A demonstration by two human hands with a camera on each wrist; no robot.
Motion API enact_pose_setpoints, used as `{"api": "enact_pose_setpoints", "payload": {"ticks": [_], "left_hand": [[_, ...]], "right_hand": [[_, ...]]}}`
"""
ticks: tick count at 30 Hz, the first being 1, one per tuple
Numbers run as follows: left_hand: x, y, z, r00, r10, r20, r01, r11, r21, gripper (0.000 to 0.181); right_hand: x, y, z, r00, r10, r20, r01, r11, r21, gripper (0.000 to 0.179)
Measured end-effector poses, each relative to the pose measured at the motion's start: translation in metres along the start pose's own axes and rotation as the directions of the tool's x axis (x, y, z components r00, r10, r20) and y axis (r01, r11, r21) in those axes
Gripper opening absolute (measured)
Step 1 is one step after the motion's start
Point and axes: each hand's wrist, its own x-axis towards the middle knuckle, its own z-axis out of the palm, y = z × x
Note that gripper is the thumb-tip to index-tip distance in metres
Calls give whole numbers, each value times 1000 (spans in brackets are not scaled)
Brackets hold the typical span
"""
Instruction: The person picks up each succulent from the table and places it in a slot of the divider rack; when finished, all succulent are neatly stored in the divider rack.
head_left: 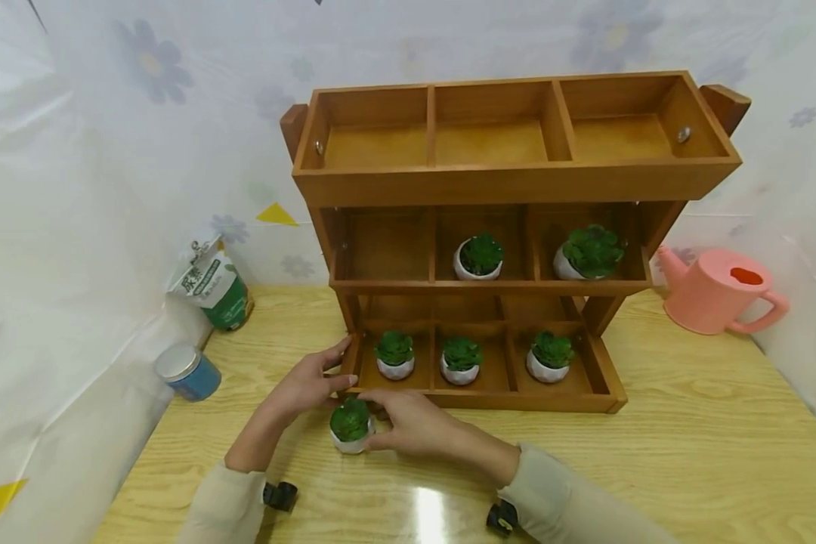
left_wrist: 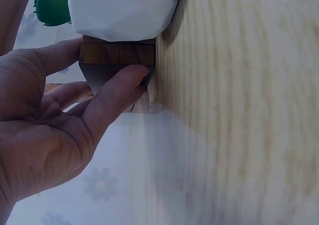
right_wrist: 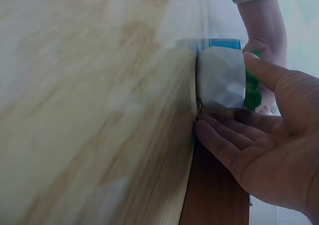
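Observation:
A three-tier wooden shelf [head_left: 517, 185] stands on the table, each tier split into compartments. My left hand [head_left: 306, 384] grips the left end of its bottom tier, thumb and fingers on either side of the wooden corner [left_wrist: 117, 53]. In front of that corner, a small potted succulent [head_left: 350, 425] in a white faceted pot [right_wrist: 222, 78] stands on the table. My right hand [head_left: 415, 425] holds this pot from the right, thumb by the rim and fingers at its far side. Three like succulents [head_left: 461, 361] sit in the bottom tier, two [head_left: 481, 257] in the middle tier.
A pink watering can [head_left: 714, 291] is at the right of the shelf. To the left are a blue jar [head_left: 192, 372] with a pale lid and a clipped green-and-white pouch [head_left: 216, 287]. Flower-patterned sheeting [head_left: 143, 151] hangs behind and beside the wood-grain table [head_left: 707, 461].

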Motion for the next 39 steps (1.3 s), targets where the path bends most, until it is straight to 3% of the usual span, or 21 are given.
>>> {"api": "enact_pose_setpoints", "payload": {"ticks": [5, 11, 17, 27, 34, 39], "left_hand": [[0, 1, -1, 1000, 20, 14, -20, 1000, 7, 74], [-1, 0, 0, 1000, 17, 4, -17, 1000, 3, 74], [-1, -1, 0, 1000, 26, 2, -26, 1000, -2, 74], [-2, -1, 0, 1000, 14, -19, -14, 1000, 7, 73], [-1, -3, 0, 1000, 7, -25, -8, 1000, -10, 73], [-3, -1, 0, 999, 19, -29, -19, 1000, 11, 71]], "right_hand": [[6, -6, 7, 999, 1, -39, -4, 997, -76, 71], [8, -12, 13, 996, 51, -68, -55, 997, -53, 68], [4, -12, 8, 996, 55, -75, -58, 997, -41, 64], [-8, -16, -18, 996, 43, -82, -40, 998, 45, 61], [-18, -24, -40, 992, 41, -117, -40, 999, 5, 68], [-25, -29, -60, 988, 2, -153, 2, 1000, 22, 67]]}}
